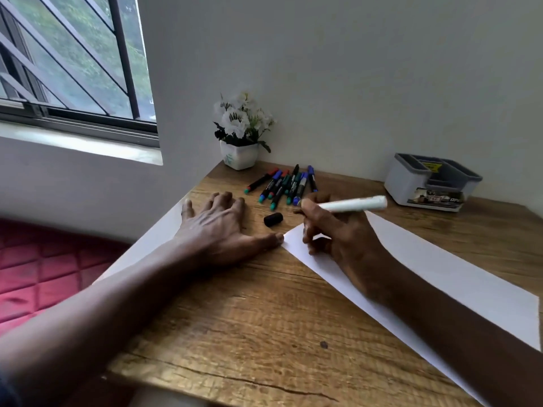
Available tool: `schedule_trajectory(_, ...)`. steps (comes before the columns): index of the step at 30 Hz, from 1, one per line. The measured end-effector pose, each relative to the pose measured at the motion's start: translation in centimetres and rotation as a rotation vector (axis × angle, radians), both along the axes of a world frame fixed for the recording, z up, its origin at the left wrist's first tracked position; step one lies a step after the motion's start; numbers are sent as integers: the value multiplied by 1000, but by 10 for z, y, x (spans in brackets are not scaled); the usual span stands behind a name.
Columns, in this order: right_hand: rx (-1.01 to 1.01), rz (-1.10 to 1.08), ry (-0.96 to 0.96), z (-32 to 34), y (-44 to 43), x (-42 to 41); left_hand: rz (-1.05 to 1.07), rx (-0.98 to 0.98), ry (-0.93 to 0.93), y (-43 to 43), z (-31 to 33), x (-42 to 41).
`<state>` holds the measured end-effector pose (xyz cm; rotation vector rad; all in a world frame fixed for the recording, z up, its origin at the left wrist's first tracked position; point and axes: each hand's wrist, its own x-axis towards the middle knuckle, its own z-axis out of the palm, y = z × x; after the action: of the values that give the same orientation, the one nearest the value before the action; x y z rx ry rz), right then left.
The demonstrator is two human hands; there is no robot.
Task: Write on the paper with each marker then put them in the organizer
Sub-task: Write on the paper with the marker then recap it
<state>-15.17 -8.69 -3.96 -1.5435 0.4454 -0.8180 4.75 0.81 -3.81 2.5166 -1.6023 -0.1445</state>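
- Wooden table (235, 333) fills the near view.
- Paper (455, 277) lies on it, running from the centre toward 4 o'clock.
- Left grip (217, 227) lies flat and spread on the table, holding nothing, with the thumb at the paper's corner.
- Right grip (338, 233) rests on the paper, fingers curled round a white marker (352, 204); its tip is hidden.
- Black cap (273, 219) lies between both.
- Loose markers (286, 185) lie at 12 o'clock, and the organizer (411, 183) stands at 2 o'clock.

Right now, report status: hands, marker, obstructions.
Right hand grips white marker over paper. Left hand flat, thumb at paper's corner. Black cap loose on desk.
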Motion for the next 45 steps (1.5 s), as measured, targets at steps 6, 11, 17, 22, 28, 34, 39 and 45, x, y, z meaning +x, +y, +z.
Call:
schedule_trajectory(6,-130,-82,187,7,8,-3,-1,0,60,-3,-2,5)
schedule_trajectory(11,-116,-38,312,12,1,-3,-4,-10,48,-6,-3,7)
schedule_trajectory(17,-210,-14,322,12,-2,-1,6,-16,60,-6,-1,5)
schedule_trajectory(22,-359,-105,383,3,-3,2,12,-14,80,-6,1,7)
schedule_trajectory(28,-388,-110,398,0,-7,2,-3,-4,100,-6,3,5)
schedule_trajectory(34,-444,-121,448,3,-6,2,-1,6,105,-8,2,7)
schedule_trajectory(39,-428,-104,405,2,-6,2,-5,-3,92,-9,1,8)
schedule_trajectory(45,-470,-97,437,3,-5,3,-8,-11,79,-9,1,8)
